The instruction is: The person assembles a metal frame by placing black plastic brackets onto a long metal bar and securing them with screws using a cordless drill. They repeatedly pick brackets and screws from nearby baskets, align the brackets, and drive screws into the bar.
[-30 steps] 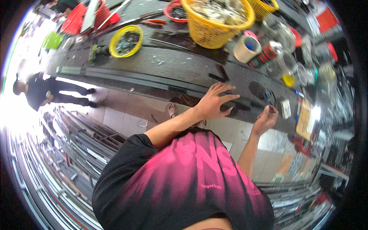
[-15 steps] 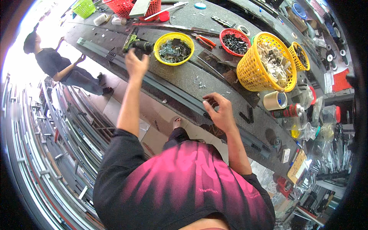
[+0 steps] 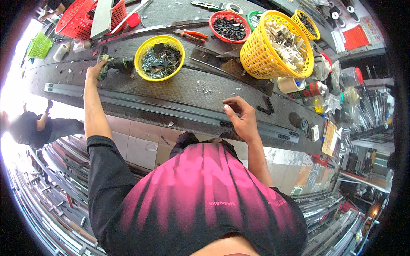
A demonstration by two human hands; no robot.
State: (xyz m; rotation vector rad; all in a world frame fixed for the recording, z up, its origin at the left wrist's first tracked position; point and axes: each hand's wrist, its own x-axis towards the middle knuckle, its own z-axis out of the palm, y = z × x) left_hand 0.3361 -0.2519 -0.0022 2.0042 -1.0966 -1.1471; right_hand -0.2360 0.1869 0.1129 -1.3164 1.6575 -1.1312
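Observation:
My left hand reaches out to the far left and closes on a green and black power drill, whose dark front end points at a yellow bowl of screws and black fittings. My right hand hovers by the near edge of the bench, thumb and forefinger drawn together; whatever lies between them is too small to make out. Beneath it runs a long grey metal profile, along the bench's near edge, with dark slotted pieces at its right end.
Loose screws are scattered mid-bench. Behind them lie orange-handled pliers and a red bowl of black parts. A tall yellow basket of pale pieces stands right, beside a tape roll and spray can. Another person is at left.
My left hand has moved left onto the drill and closed around it. The view has turned, so the bench looks more level. My right hand keeps much the same pose.

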